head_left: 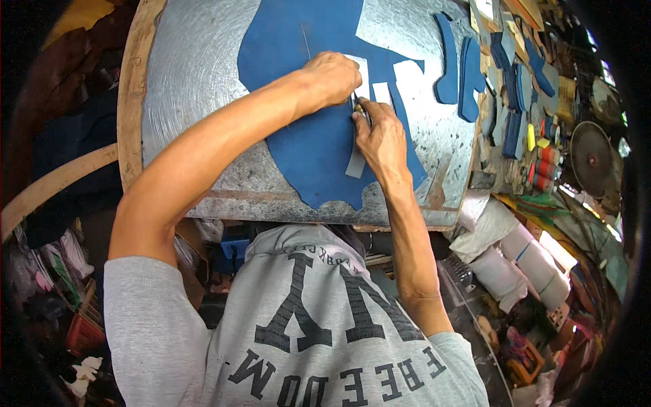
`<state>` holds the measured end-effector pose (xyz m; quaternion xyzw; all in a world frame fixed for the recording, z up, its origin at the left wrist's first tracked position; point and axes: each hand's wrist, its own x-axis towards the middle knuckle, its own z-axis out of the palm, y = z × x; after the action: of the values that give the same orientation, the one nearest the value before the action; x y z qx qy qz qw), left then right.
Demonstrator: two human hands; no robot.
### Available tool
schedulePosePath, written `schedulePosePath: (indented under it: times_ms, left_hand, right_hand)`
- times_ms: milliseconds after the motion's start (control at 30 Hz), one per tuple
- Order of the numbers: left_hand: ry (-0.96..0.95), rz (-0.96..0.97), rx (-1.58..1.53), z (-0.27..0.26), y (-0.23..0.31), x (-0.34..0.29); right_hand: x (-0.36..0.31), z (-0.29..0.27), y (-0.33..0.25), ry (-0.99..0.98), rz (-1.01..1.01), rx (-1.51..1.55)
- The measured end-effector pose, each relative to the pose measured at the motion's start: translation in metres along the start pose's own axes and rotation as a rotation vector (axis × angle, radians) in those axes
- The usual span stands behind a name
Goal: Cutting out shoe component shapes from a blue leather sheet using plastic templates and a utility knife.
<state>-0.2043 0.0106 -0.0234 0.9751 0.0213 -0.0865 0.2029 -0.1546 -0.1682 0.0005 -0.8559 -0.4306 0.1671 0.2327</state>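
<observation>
Right hand (pixel 381 139) grips a small blade (pixel 359 108), fingers closed on it, tip at the template's edge. Left hand (pixel 332 78), fisted, presses the pale template (pixel 358 85) flat so it cannot slip. Both sit mid-board on the blue leather sheet (pixel 305 142), spread over the metal-faced cutting board (pixel 196 102). Far right: cut blue pieces (pixel 461 74) set aside.

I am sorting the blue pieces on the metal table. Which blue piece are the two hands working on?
The large blue sheet in the table's middle. The left hand presses on it and the right hand works at it. The small cut blue pieces lie apart, untouched, near the right edge.
</observation>
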Motion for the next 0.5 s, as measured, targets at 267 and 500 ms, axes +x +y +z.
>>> schedulePosePath:
  times_ms: [267, 500]
  left_hand:
    - [0.186, -0.010, 0.028, 0.023, 0.007, -0.015]
    - [0.267, -0.015, 0.014, 0.029, 0.015, -0.022]
  right_hand:
    - [-0.023, 0.003, -0.008, 0.035, 0.074, -0.006]
    - [-0.063, 0.007, -0.016, 0.071, 0.180, -0.021]
